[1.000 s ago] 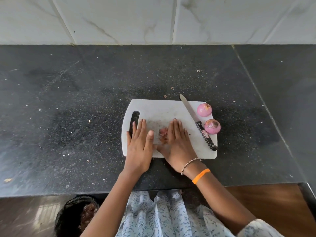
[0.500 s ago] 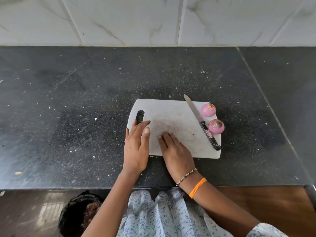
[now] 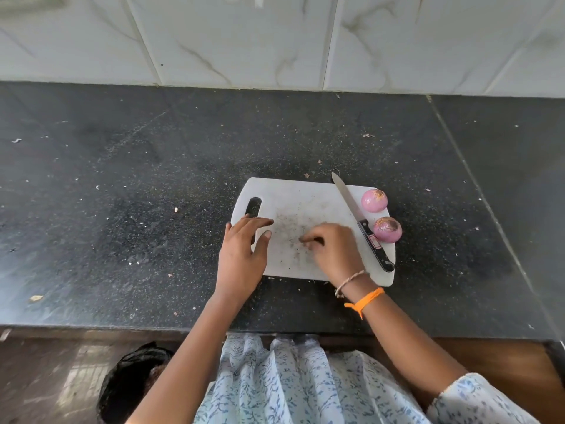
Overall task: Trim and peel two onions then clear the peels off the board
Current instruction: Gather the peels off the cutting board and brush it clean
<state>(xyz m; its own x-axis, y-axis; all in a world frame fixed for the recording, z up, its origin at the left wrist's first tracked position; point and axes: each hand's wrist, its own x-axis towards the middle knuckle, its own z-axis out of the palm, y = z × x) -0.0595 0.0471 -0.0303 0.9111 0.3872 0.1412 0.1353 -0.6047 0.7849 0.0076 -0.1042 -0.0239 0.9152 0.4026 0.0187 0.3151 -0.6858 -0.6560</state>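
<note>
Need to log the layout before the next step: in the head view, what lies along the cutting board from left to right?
Board's black slot handle → left hand → right hand → black-handled steel knife → two peeled pink onions at the white plastic cutting board's right edge, far onion, near onion.

Two bare forearms, no gloves. Right wrist: orange thread band (image 3: 365,301) with knotted tail, plus thin beaded bracelet (image 3: 348,280). Garment (image 3: 284,384): white fabric, small blue leaf print, loose sleeve (image 3: 480,402) on right arm.
</note>
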